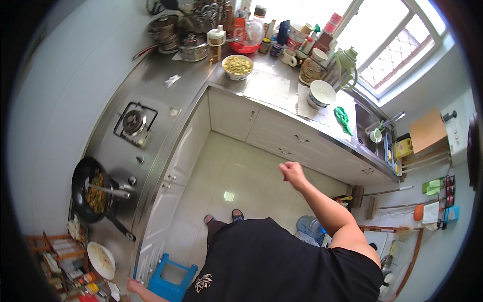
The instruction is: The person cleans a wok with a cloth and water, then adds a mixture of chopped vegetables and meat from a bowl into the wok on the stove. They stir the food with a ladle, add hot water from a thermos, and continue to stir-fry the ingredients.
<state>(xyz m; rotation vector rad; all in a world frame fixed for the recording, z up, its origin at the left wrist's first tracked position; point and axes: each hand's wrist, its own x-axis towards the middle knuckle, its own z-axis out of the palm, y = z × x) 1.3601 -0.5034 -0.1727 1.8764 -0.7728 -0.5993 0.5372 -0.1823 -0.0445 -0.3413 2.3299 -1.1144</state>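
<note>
My right hand (293, 174) is held over the tiled floor, its fingers curled in, with nothing seen in it. At the lower left, my left hand (134, 285) is by the counter's front edge; its fingers are hard to make out. Nearest to it are a white dish (101, 260) with food residue and a blue plastic stool (173, 275). Farther along the counter, a black wok (80, 192) holds chopped cooked food (96, 198). A metal spatula (113, 191) rests in the wok, whose handle (121, 227) points towards the counter edge.
A gas burner (133, 121) is set in the steel counter (166, 102). A bowl of chopped food (237, 67) stands near the corner, and a white bowl (322, 93) sits left of the sink (368, 128). Water bottles (310, 225) stand on the floor at my right.
</note>
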